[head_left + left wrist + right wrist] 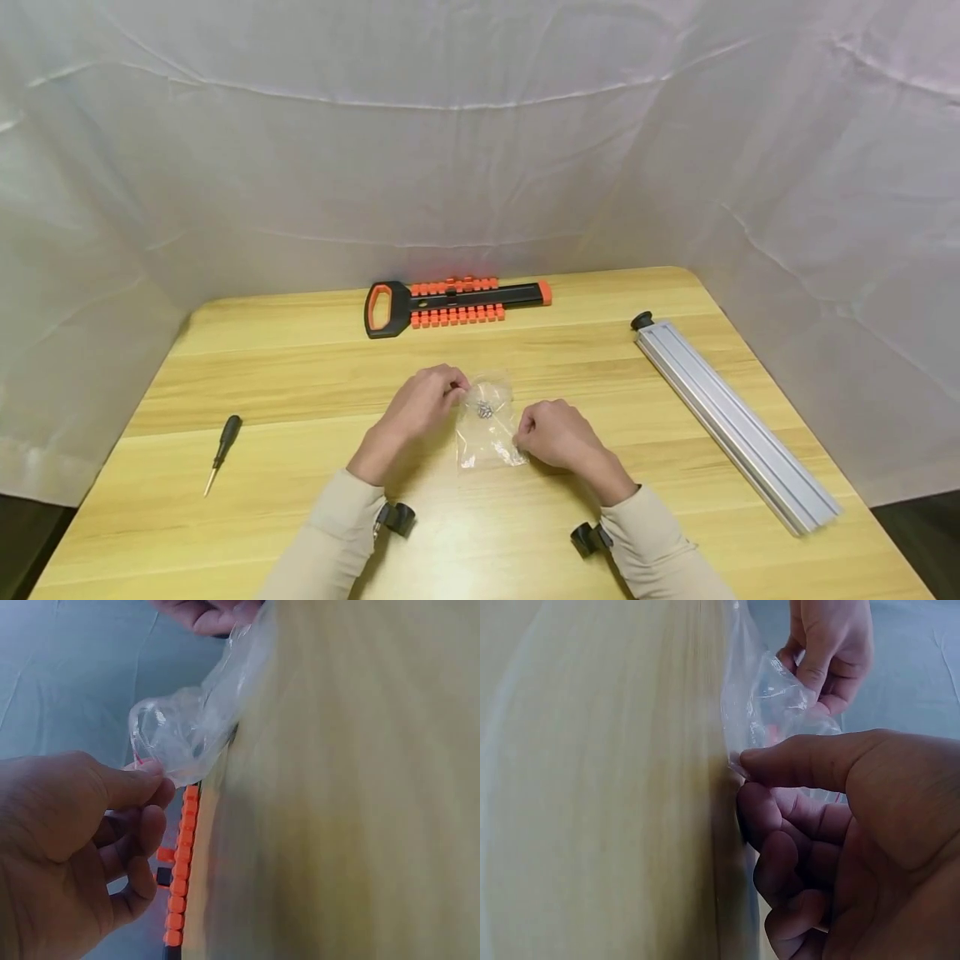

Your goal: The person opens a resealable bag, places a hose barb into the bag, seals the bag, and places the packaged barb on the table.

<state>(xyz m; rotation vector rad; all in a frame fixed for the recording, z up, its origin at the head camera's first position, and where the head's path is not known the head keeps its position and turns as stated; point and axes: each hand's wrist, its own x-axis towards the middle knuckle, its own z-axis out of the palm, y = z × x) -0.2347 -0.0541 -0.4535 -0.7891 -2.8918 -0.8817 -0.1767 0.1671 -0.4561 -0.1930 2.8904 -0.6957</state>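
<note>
A clear plastic bag (487,433) with small shiny metal pieces (484,409), likely screws, sits between the hands in the head view. My left hand (423,406) pinches its upper left corner; in the left wrist view thumb and forefinger hold the open-looking, puffed edge of the bag (180,727). At the lower right edge, my right hand (557,433) pinches the film between thumb and forefinger. In the right wrist view, the bag (769,697) stretches from those fingertips (757,761) to the left hand beyond. The metal pieces are not visible in the wrist views.
On the wooden table (300,517), a black and orange tool holder with a handle (457,304) lies at the back. A dark-handled screwdriver (227,442) is on the left. A long silver aluminium piece with a black knob (738,425) lies at the right. Pale cloth walls (450,167) surround the table.
</note>
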